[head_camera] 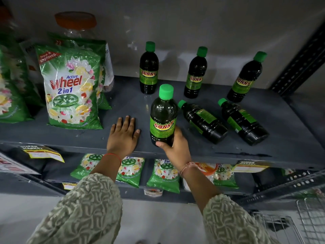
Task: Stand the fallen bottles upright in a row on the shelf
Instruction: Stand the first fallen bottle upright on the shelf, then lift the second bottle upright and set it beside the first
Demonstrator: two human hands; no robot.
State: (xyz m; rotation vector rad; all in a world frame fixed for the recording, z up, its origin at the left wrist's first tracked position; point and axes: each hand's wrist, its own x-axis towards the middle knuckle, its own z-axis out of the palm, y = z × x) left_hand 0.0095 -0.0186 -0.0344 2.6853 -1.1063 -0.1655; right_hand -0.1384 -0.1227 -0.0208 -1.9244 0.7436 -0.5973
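Three dark green Sunny bottles with green caps stand upright at the back of the grey shelf [281, 131]: one on the left [149, 69], one in the middle [195, 74], one on the right [246, 78]. My right hand [175, 145] grips the base of a fourth bottle [162, 115], held upright near the shelf's front. Two more bottles lie on their sides to its right, the nearer [204, 121] and the farther [243, 121], caps pointing to the back left. My left hand [123, 134] rests flat on the shelf, fingers spread.
Green Wheel detergent bags [70, 87] stand on the shelf's left half, with a clear jar [75, 23] behind. Smaller detergent packs [163, 175] fill the shelf below. A dark perforated upright [299, 64] bounds the right side. A wire basket [309, 224] sits at lower right.
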